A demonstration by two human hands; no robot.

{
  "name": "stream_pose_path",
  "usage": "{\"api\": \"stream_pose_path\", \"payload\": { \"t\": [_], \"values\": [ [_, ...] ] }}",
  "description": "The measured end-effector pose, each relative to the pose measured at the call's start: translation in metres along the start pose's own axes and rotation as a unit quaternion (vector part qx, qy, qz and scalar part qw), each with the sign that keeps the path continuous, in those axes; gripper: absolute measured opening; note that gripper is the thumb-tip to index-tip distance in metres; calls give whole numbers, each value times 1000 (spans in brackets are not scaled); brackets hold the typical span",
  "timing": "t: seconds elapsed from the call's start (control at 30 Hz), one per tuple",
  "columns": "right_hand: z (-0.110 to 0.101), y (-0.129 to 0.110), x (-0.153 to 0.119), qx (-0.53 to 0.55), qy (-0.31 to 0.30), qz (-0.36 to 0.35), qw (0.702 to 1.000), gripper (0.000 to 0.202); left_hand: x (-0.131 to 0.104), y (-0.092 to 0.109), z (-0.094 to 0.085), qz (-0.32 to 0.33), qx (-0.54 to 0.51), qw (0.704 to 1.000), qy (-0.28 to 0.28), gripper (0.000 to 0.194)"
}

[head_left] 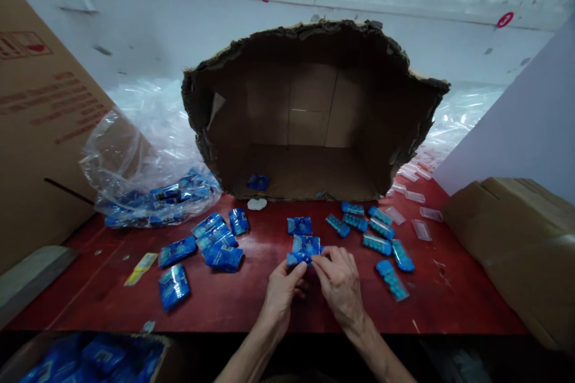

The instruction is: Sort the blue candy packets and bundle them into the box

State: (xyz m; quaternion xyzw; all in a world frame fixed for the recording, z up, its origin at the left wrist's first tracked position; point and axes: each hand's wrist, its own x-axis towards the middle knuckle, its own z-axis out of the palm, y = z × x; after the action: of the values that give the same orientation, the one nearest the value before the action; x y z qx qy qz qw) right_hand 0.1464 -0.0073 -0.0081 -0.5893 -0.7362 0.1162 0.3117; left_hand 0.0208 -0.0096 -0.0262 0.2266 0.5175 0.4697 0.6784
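Observation:
My left hand [283,288] pinches the left part of a small blue packet [296,258] between thumb and fingers. From the other side, my right hand [340,282] is closed with its fingertips at the packet's right end, which they partly hide. Just beyond the fingers lies a printed blue packet [306,244], and farther back is a flat blue packet [299,225]. Several clear cases with turquoise contents [377,243] are scattered to the right of my hands. On the left, several blue packets [214,234] lie in a loose, overlapping group.
A torn-open cardboard box [309,173] stands at the back. A clear plastic bag [121,161] of blue packets sits left, above a yellow-and-white strip [141,268]. Clear plastic pieces [421,230] lie right, near a brown carton [512,239]. Below the red table [251,305] is an open box of blue packets [103,359].

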Motion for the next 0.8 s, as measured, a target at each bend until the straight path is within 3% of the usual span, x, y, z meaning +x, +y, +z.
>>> {"api": "stream_pose_path", "payload": {
  "t": [0.1, 0.17, 0.23, 0.3, 0.47, 0.53, 0.63, 0.7, 0.8],
  "values": [
    [2, -2, -7, 190, 5, 76, 979, 25, -2, 1, 0, 3, -20, 1000, -14, 27],
    [7, 1, -7, 341, -12, 159, 926, 38, -4, 1, 0, -2, -26, 999, -35, 28],
    [12, 2, -5, 447, -54, 214, 867, 31, -5, 1, 1, -9, -23, 999, -48, 30],
    [15, 2, -3, 490, -73, 234, 837, 23, -7, 3, 2, -5, -22, 999, -47, 30],
    [18, -4, -5, 556, -60, 274, 782, 28, -10, 9, 3, 20, -43, 996, -76, 35],
    [15, -6, -7, 534, -69, 267, 799, 29, -9, 9, 2, 27, -33, 997, -71, 30],
    [7, -7, -6, 417, -25, 204, 885, 25, -4, 6, -1, 39, 16, 999, -7, 26],
    [1, -6, -3, 351, 5, 161, 923, 22, -2, 6, -2, 39, 39, 998, 16, 27],
    [-2, -2, -1, 337, 13, 170, 926, 23, -2, 9, 1, 22, -2, 999, -29, 28]
  ]
}}
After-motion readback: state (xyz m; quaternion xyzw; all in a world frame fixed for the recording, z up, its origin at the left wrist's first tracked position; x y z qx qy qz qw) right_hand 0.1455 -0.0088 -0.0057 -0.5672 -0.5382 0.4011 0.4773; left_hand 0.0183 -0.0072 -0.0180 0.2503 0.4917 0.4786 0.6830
